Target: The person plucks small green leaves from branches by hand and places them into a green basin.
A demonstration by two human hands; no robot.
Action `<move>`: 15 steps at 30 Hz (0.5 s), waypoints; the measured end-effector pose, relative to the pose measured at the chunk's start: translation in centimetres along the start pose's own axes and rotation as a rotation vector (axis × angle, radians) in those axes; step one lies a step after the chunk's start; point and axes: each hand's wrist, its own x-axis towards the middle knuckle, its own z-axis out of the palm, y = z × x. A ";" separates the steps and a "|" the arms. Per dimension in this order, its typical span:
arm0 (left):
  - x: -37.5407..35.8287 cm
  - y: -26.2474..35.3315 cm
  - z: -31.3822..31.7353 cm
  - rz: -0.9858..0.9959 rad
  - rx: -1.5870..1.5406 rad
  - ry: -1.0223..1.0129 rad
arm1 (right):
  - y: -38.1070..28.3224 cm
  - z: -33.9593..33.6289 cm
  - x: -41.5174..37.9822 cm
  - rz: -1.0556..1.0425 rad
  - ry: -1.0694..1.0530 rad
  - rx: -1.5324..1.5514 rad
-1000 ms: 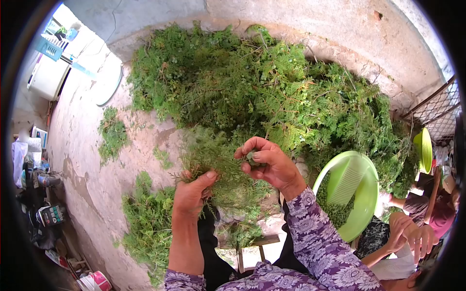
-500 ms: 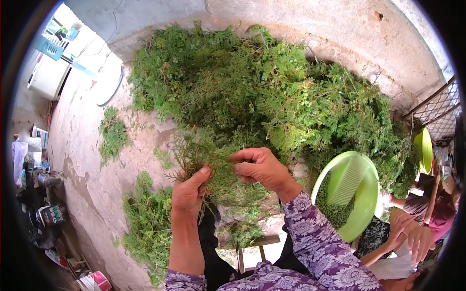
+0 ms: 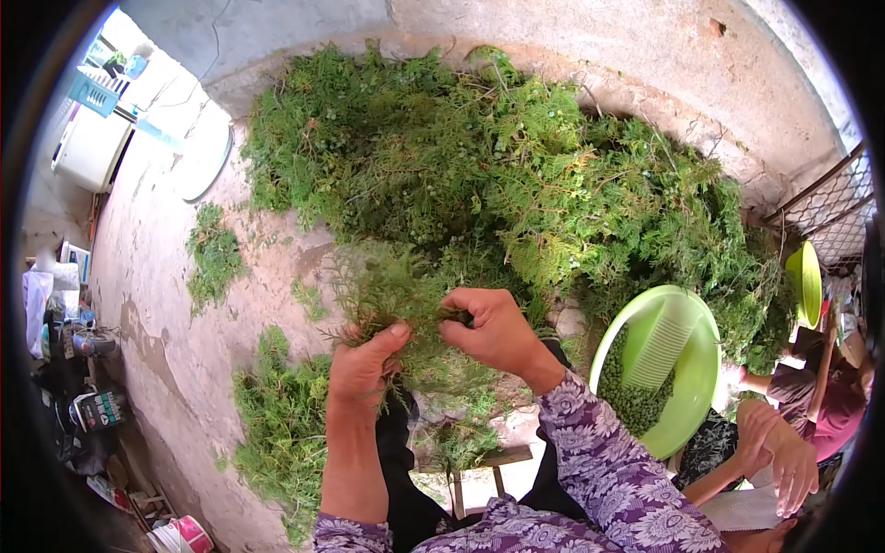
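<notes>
My left hand [image 3: 367,359] is closed around a bunch of evergreen sprigs [image 3: 378,290], its thumb pressed on the stems. Just to the right, my right hand [image 3: 493,327] is curled with thumb and fingertips together beside the sprigs. Something small and dark green shows partly between those fingers, too hidden to name. A light green basin [image 3: 693,405] with a ribbed washboard panel [image 3: 666,341] stands right of my right forearm. Small round green cones [image 3: 636,396] lie in its lower part.
A large heap of cut evergreen branches [image 3: 415,157] lies ahead against the wall [image 3: 590,41]. Smaller piles [image 3: 281,405] are on the concrete floor at left. Another person's hands [image 3: 779,452] are at the lower right, near the basin. Assorted household items [image 3: 92,410] line the left edge.
My right hand has moved slightly down, and its fingers have curled in more. The left hand still grips the sprigs, shifted slightly right. The basin has not moved.
</notes>
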 end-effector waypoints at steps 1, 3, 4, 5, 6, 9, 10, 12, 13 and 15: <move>0.0 -0.2 0.1 0.003 0.040 -0.017 | 0.2 0.1 0.0 0.000 0.000 0.000; -0.1 -0.3 0.2 0.007 0.081 -0.036 | 1.1 0.2 0.0 -0.183 0.165 -0.308; -0.2 -0.2 0.2 0.007 0.067 -0.035 | 2.1 0.1 0.2 -0.185 0.168 -0.308; -0.3 -0.2 0.2 0.008 0.054 -0.036 | 3.3 -0.4 0.5 -0.158 0.255 -0.391; -0.2 -0.2 0.2 0.010 0.054 -0.039 | 3.9 -0.9 0.7 -0.131 0.339 -0.475; 0.5 -1.1 -0.3 0.036 0.110 -0.047 | 1.1 -3.3 0.8 0.336 0.058 0.689; 0.9 -1.8 -0.6 0.056 0.153 -0.034 | 1.1 -3.5 0.7 0.295 0.025 0.865; 1.1 -2.1 -0.7 0.077 0.197 -0.023 | 0.2 -3.6 0.6 0.279 0.003 1.003; 1.1 -2.0 -0.5 0.108 0.244 -0.095 | -0.1 -3.7 0.6 0.262 -0.020 1.139; 1.0 -1.8 -0.3 0.138 0.291 -0.168 | 0.3 -3.7 0.6 0.234 -0.047 1.166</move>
